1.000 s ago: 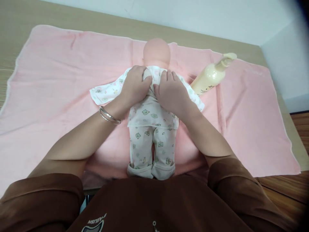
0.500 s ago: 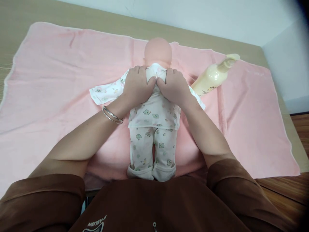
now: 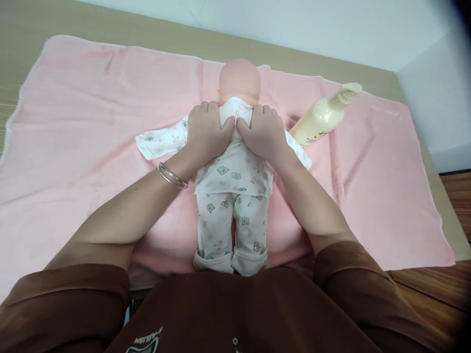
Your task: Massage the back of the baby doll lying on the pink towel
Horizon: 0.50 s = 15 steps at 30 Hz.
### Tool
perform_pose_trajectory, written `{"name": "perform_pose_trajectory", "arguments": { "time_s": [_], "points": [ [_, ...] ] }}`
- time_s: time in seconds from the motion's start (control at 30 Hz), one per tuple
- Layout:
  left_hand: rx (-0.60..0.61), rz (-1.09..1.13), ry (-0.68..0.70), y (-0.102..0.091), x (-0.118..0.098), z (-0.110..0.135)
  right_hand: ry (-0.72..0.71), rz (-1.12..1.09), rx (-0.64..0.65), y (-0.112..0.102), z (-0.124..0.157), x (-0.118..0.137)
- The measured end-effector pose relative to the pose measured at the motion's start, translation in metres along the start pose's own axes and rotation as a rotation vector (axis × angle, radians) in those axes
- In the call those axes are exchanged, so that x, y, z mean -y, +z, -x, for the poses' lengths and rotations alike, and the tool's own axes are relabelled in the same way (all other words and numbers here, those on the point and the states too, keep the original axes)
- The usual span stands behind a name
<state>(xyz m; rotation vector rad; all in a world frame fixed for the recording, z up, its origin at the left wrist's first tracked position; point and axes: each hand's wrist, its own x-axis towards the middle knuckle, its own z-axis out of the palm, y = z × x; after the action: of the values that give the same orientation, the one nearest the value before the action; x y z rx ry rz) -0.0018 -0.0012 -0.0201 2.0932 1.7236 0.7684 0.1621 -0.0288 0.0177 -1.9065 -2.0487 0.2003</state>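
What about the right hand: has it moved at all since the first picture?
Yes, slightly: judged against the doll's head, the right hand has shifted outward to the right, its thumb now nearer the head.

A bottle (image 3: 319,120) is blocking the way outward from my right grip (image 3: 264,132); past the sleeve (image 3: 162,141) by my left grip (image 3: 207,131), the blanket (image 3: 73,98) is leaving open room.

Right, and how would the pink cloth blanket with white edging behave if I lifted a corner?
The blanket is probably floppy, judging by its soft creases and wavy edge. It may also drag rather than come free, since the bald, white-clothed doll rests on it.
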Motion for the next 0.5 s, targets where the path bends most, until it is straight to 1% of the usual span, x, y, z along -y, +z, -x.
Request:
{"name": "perform_pose_trajectory", "arguments": {
  "time_s": [0.1,0.27,0.33,0.43,0.5],
  "points": [
    [-0.027,0.053,0.03,0.002,0.006,-0.003,0.0,-0.018,0.007,0.0,-0.001,-0.001],
    [-0.032,0.109,0.094,0.005,0.012,-0.004,0.027,-0.031,0.0,0.003,-0.001,-0.002],
    [-0.03,0.114,0.152,0.005,0.01,0.001,0.034,-0.03,0.003,0.003,-0.001,-0.002],
    [-0.007,0.057,0.25,0.003,0.004,0.014,0.039,-0.016,0.025,0.0,-0.002,-0.002],
    [0.012,0.028,0.275,0.003,0.0,0.02,0.031,-0.014,0.056,-0.005,-0.003,-0.002]
  ]
}}
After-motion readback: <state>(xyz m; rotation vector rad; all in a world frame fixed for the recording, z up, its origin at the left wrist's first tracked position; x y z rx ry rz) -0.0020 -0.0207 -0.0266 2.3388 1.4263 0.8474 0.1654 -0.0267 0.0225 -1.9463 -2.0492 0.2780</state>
